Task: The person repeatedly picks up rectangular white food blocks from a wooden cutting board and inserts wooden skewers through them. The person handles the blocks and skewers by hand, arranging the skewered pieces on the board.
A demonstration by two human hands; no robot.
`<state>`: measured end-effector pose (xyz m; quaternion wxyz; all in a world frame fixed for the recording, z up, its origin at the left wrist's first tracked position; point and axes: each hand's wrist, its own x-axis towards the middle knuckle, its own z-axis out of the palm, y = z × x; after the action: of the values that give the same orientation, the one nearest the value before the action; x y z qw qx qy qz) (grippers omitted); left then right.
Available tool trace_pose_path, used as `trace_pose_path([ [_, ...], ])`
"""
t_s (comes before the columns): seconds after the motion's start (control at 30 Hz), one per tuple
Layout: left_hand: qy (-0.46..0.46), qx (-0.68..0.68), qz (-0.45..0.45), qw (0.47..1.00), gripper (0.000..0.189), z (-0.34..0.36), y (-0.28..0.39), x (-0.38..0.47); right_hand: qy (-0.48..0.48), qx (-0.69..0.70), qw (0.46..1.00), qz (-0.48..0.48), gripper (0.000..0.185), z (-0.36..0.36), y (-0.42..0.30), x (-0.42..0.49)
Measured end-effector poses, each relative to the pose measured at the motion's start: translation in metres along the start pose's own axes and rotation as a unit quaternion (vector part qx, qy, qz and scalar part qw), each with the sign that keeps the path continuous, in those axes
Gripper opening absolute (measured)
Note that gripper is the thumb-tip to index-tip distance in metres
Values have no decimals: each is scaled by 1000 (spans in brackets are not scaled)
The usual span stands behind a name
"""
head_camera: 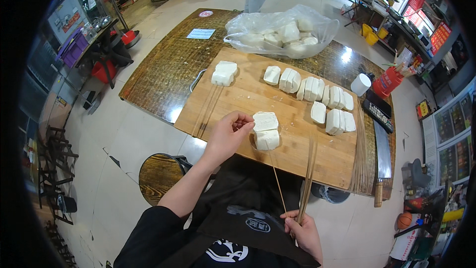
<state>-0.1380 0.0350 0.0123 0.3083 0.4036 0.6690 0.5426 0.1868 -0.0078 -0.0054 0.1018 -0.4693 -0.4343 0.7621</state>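
Two white steamed bun slices [266, 130] lie end to end at the near side of a wooden cutting board [238, 100]. My left hand [231, 134] pinches the left edge of the farther slice between thumb and fingertips. Low in front of my apron, my right hand [303, 229] grips a thin bamboo skewer [277, 178] together with a bundle of skewers [309, 167]. That single skewer's tip meets the near slice; how deep it goes is hidden. Skewered slices [224, 73] rest at the board's far left, their sticks pointing toward me.
Rows of cut bun slices [312, 88] stand on the board's right. Behind them sits a plastic bag of buns [282, 35]. Along the right lie loose skewers [360, 156], a cleaver [382, 152], a remote control [377, 115] and a white cup [360, 84]. A stool [161, 176] stands left.
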Motion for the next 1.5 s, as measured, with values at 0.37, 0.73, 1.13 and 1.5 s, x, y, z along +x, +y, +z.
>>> trace_pose_path([
  [0.37,-74,-176,-58,980,14,-2,2,-1,4,24,999,-38,16,4,8,-5],
  [0.73,-68,160,52,983,51,-9,-3,20,-6,30,999,-33,17,6,12,-5],
  [1.13,-149,241,82,955,69,-5,-8,31,-5,22,1000,-16,17,4,25,-3],
  [1.5,-157,219,63,961,66,-4,-6,31,0,17,1000,-14,18,6,26,1],
])
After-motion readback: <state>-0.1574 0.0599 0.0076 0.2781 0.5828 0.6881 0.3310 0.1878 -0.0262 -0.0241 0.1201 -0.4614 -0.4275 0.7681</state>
